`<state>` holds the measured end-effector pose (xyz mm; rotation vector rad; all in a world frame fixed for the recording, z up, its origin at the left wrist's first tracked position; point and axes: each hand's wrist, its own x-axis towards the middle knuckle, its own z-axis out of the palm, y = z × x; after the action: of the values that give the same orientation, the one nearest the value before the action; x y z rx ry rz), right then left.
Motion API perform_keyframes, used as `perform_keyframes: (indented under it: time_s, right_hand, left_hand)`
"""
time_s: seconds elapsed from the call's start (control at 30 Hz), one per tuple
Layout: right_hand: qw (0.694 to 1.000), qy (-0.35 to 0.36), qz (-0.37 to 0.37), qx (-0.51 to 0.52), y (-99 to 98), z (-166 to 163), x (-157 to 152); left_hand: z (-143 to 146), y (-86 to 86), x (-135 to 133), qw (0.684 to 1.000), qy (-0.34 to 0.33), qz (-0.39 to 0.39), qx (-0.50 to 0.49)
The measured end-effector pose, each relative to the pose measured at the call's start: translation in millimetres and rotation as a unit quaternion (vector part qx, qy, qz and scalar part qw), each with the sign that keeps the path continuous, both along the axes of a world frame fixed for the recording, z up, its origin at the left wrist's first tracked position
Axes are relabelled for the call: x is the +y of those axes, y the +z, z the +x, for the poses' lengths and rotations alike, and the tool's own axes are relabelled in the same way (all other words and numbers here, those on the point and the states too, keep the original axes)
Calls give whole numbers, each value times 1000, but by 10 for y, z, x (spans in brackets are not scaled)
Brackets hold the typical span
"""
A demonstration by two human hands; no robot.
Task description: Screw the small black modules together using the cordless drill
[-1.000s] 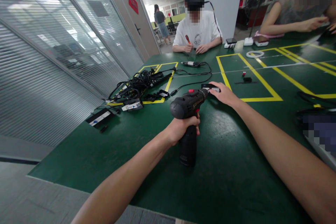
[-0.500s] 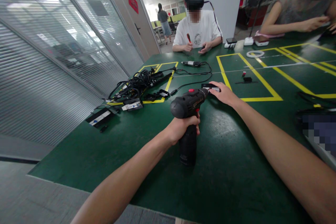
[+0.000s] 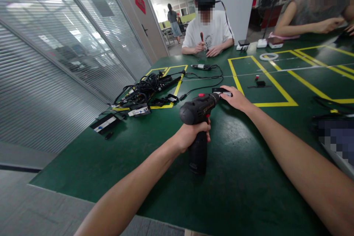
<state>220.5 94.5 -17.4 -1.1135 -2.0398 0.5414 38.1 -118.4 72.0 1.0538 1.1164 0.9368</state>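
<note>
My left hand (image 3: 190, 135) is wrapped round the grip of a black cordless drill (image 3: 197, 110) with red switches. The drill's chuck points away from me, toward a small black and silver box-like part (image 3: 218, 90) on the table. My right hand (image 3: 234, 97) grips that part from its right side, fingers over its top. Whether the drill's bit touches the part is hard to make out, as the chuck and fingers cover the spot.
A tangle of black cables (image 3: 151, 86) lies left of the drill, with opened adapter cases (image 3: 139, 110) near it. Beyond is a corded pen-shaped tool (image 3: 201, 67). A tape roll (image 3: 269, 56) lies far right. A person (image 3: 208, 29) sits opposite, another at the right.
My hands and the drill have kept their places. Across the table, the person opposite has brought their two hands closer together, with a red-handled tool in one.
</note>
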Motion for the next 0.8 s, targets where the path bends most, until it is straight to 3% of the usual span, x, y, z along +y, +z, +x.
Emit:
perform_keyframes:
  time_s: [0.8]
  right_hand:
    - [1000,5,-19,12,5,10,24]
  left_hand:
    - [-13,-18,-12,1000,-1,-7,-2]
